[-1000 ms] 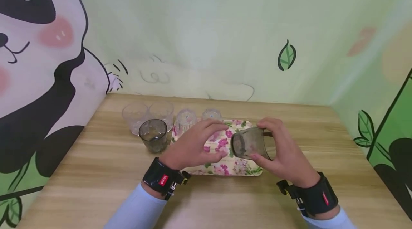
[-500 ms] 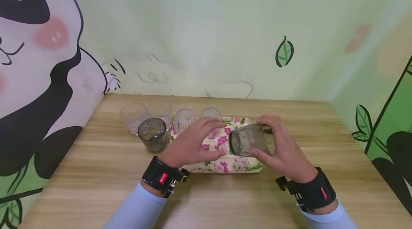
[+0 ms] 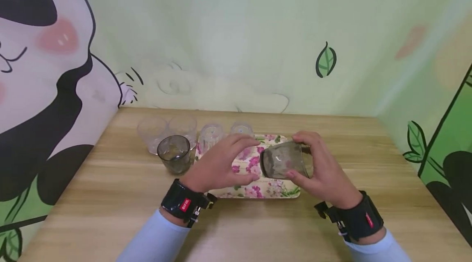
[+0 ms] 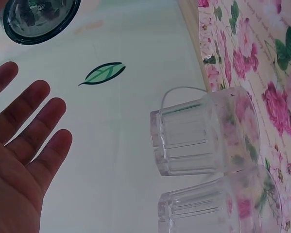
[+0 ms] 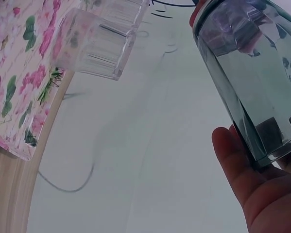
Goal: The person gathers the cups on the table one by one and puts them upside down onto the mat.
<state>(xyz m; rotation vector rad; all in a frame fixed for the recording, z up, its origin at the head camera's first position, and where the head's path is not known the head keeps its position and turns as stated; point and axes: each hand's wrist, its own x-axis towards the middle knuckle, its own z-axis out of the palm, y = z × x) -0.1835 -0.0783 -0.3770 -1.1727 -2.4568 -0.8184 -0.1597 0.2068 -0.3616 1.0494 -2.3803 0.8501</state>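
In the head view my right hand grips a smoky grey glass between thumb and fingers, tipped on its side above the tray's right part. Its base points left, towards my left hand. That hand holds nothing; its fingers are spread a short way from the glass, as the left wrist view also shows. Below both hands lies a floral tray. Two clear glasses, one left of the other, stand upside down along the tray's back. My left hand partly hides the tray.
A second smoky glass stands upright on the wooden table, left of the tray. Behind it are two clear glasses, a left one and a right one. A wall painted with leaves and a panda closes off the back.
The smoky glass in my right hand has shifted slightly left, towards my left hand. My left hand stays almost where it was; the camera view has moved a little.
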